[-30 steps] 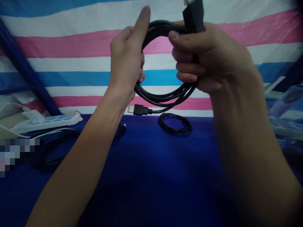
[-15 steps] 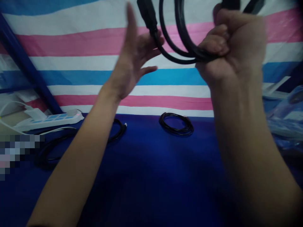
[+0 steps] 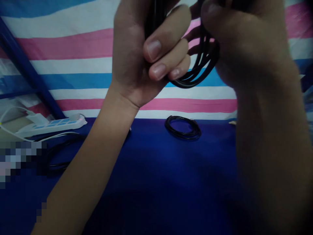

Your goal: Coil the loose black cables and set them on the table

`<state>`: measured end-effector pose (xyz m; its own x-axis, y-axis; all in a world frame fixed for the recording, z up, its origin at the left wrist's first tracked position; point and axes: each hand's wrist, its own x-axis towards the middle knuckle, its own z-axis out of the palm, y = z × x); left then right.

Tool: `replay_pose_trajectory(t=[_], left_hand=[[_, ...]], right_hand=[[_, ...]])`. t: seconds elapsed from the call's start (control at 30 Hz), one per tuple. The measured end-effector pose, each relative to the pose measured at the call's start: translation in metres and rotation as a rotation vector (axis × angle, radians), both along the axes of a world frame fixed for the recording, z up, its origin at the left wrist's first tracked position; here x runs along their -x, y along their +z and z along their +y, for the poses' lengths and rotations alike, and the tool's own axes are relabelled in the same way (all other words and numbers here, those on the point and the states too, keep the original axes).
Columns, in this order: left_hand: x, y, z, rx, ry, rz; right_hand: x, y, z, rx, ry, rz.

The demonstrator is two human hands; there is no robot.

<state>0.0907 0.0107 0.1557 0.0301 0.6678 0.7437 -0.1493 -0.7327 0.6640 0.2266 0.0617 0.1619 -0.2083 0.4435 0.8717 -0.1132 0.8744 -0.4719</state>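
Observation:
Close to the camera at the top of the view, both hands hold a coiled black cable [image 3: 195, 73]. My left hand [image 3: 144, 55] has its fingers wrapped round a part of the cable. My right hand [image 3: 244, 42] is closed on the coil's right side. The lower loops of the coil hang between the two hands. The cable's plugs are hidden.
A blue cloth [image 3: 156, 176] covers the table. A small coil of black cable [image 3: 183, 127] lies at its far edge. A white power strip [image 3: 52, 125] and another black cable [image 3: 57, 156] lie at the left. A striped pink, white and blue sheet [image 3: 73, 65] hangs behind.
Both hands rose closer to the camera. My left hand, open half a second ago, has closed round the cable. The cable's plug is out of sight.

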Motion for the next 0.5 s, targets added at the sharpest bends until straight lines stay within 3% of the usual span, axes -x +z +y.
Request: replay_pose_trajectory(t=[0.1, 0.2, 0.33, 0.43, 0.5], left_hand=[[0.002, 0.002, 0.002, 0.168, -0.247, -0.035], [0.003, 0.006, -0.003, 0.216, -0.337, -0.047], [-0.001, 0.008, -0.006, 0.225, -0.294, -0.045], [-0.007, 0.006, -0.001, 0.146, -0.116, -0.058], [-0.009, 0.004, 0.006, 0.072, -0.024, -0.083]], right_hand=[[-0.007, 0.0, -0.001, -0.07, -0.06, -0.003], [-0.005, -0.001, -0.006, -0.055, -0.044, -0.036], [-0.005, -0.001, -0.006, -0.051, -0.062, -0.11], [-0.013, 0.001, 0.004, -0.073, -0.096, -0.082], [-0.018, 0.004, 0.011, 0.055, -0.022, -0.072]])
